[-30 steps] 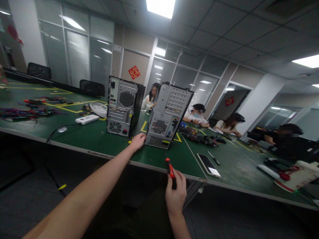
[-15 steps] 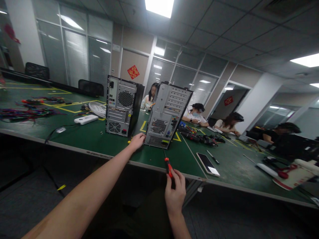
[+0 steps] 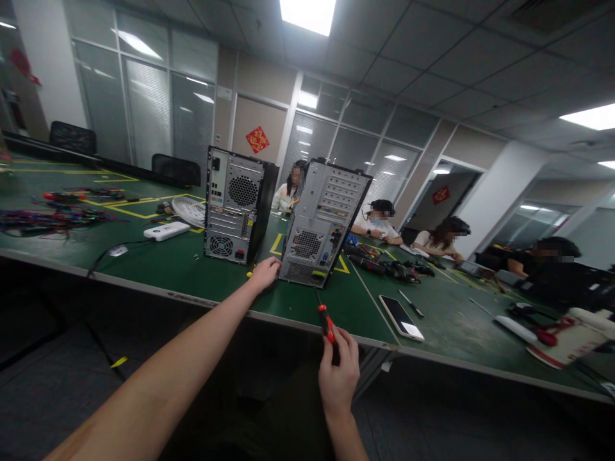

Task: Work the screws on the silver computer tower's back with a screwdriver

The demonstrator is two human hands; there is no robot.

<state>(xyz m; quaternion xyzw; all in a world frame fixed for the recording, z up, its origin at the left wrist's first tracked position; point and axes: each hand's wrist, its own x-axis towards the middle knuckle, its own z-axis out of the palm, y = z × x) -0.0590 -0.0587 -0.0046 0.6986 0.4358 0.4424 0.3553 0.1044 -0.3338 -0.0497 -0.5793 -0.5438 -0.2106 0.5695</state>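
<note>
A silver-and-black computer tower point(image 3: 307, 224) stands on the green table, its rear panel facing me and leaning to the right in view. My left hand point(image 3: 266, 274) is closed at its lower left edge, with the fingertips partly hidden. Below the tower, my right hand point(image 3: 339, 365) grips a red-and-black screwdriver point(image 3: 325, 323) by the handle. The thin shaft points up toward the tower's bottom edge; whether the tip touches it I cannot tell. To the left is a second computer tower point(image 3: 228, 218), upright, its rear also toward me. A small yellow object point(image 3: 249, 274) lies beside my left wrist.
At the right lie a phone point(image 3: 401, 317), a pen-like tool point(image 3: 410, 303) and a cream-and-red bag point(image 3: 567, 336). A white power bank-like box point(image 3: 166, 231) and tangled cables point(image 3: 52, 219) are on the left. Several people sit across the table. The table's front edge point(image 3: 298, 322) runs close by.
Almost nothing differs. The right hand and screwdriver have shifted very slightly, while the left hand and both towers stay in place.
</note>
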